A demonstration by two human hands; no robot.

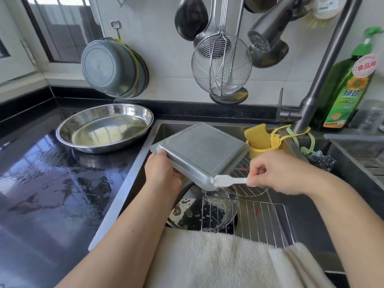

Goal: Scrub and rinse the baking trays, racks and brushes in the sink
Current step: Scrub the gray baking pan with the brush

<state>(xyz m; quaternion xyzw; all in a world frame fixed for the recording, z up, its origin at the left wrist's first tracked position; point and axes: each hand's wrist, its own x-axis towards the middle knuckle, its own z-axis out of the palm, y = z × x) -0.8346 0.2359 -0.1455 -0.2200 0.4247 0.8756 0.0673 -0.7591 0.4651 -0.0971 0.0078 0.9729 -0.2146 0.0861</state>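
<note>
A square grey baking tray [199, 150] is held upside down and tilted above the sink [307, 215]. My left hand [164, 173] grips its near left edge from below. My right hand [278, 173] pinches the handle of a small white brush [228, 181], whose head touches the tray's near corner. Beneath them lie a rectangular wire rack [259, 217], a round wire rack [247, 177] and a round soapy pan [193, 210] on the sink floor.
A wide steel basin [104, 127] sits on the wet black counter [52, 183] to the left. A yellow sponge holder [259, 142], a steel scourer [320, 161], the tap [324, 80] and a green detergent bottle [349, 88] stand at the right. A white towel [228, 258] drapes the front edge.
</note>
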